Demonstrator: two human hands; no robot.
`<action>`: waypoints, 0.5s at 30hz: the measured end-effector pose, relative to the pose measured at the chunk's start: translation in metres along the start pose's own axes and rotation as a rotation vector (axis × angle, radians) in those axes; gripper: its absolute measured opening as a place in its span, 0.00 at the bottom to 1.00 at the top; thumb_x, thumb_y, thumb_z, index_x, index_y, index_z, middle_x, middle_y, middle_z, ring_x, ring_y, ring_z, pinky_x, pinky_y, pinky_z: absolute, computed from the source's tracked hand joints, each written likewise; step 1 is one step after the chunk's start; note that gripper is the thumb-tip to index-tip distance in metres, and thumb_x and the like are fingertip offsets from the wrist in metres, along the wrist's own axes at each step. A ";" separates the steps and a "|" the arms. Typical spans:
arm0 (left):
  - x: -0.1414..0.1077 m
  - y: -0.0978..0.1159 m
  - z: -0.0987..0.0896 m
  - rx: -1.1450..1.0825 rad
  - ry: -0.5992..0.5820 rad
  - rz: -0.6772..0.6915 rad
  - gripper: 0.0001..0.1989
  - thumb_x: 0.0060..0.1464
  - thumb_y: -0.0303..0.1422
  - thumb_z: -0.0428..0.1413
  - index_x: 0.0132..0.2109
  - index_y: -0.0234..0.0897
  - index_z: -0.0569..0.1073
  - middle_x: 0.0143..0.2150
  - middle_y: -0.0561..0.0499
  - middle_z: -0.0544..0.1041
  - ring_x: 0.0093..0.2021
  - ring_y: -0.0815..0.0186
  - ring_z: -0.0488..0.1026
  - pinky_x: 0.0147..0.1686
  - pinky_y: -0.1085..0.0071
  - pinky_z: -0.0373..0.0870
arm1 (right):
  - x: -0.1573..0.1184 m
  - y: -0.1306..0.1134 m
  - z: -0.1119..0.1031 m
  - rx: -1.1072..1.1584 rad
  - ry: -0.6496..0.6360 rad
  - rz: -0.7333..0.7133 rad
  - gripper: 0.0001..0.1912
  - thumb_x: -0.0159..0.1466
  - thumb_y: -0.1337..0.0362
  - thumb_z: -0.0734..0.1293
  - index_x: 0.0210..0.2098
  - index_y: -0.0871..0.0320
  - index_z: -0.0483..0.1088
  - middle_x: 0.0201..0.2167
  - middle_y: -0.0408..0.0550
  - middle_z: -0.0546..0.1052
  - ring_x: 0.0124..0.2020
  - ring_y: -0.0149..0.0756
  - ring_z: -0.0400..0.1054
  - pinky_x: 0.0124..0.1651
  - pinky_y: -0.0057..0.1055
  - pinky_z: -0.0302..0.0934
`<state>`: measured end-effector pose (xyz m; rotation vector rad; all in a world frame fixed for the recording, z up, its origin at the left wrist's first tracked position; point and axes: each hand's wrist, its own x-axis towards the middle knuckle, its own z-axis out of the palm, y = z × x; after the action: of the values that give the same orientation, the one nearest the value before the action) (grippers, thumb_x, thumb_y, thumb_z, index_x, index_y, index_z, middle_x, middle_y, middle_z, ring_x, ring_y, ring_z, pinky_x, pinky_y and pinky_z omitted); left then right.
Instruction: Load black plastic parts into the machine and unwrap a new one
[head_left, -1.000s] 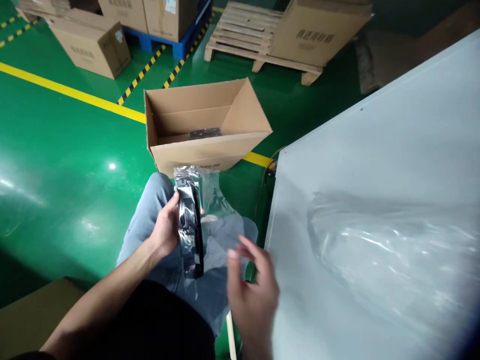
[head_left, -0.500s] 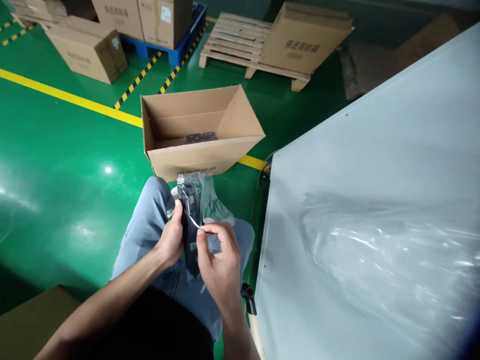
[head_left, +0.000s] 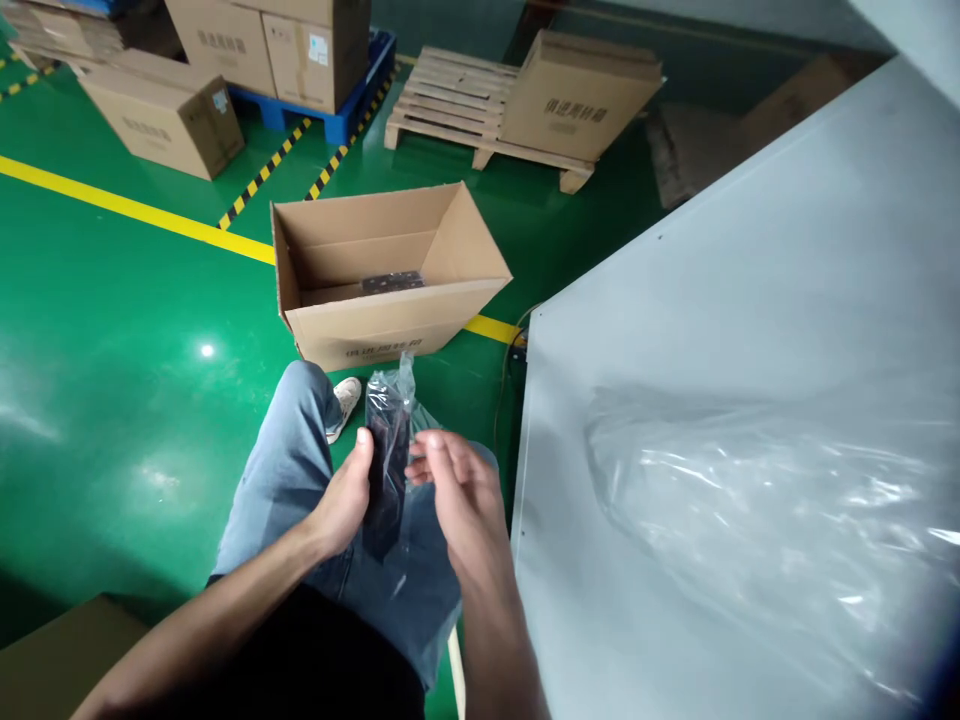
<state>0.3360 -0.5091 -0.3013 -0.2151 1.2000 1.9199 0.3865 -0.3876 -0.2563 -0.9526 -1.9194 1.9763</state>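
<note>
My left hand [head_left: 347, 495] grips a long black part [head_left: 386, 480] from its left side, with the thumb along its edge. A clear plastic bag [head_left: 406, 385] surrounds the part, and its loose end sticks up past the far end. The exact kind of part cannot be made out through the film. My right hand [head_left: 465, 490] is just right of the bag, fingers apart and slightly bent, nothing gripped in them. Whether its fingertips brush the film is unclear. Both hands are above my lap.
Beyond my knees stands an open cardboard box [head_left: 397, 320], with a dark wrapped item [head_left: 392, 282] inside. A grey-white table [head_left: 570, 500] on the right bears clear plastic bags [head_left: 757, 520]. Farther off are a wooden pallet [head_left: 454, 95], a blue pallet [head_left: 337, 125] and closed cartons [head_left: 161, 115].
My right hand has opened from a pinch on the film and moved slightly right. The bag's loose end now stands upright instead of spreading right. My left hand keeps its hold.
</note>
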 end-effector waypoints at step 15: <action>-0.009 0.001 0.008 0.045 0.121 0.110 0.15 0.66 0.43 0.60 0.51 0.38 0.82 0.57 0.46 0.82 0.70 0.54 0.68 0.72 0.64 0.60 | -0.002 -0.001 0.005 0.098 0.130 -0.211 0.12 0.66 0.53 0.71 0.33 0.55 0.74 0.28 0.43 0.75 0.31 0.33 0.69 0.37 0.31 0.65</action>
<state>0.3432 -0.5083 -0.2917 -0.2488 1.3585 1.9962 0.3844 -0.3927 -0.2557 -0.7958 -1.7573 1.8232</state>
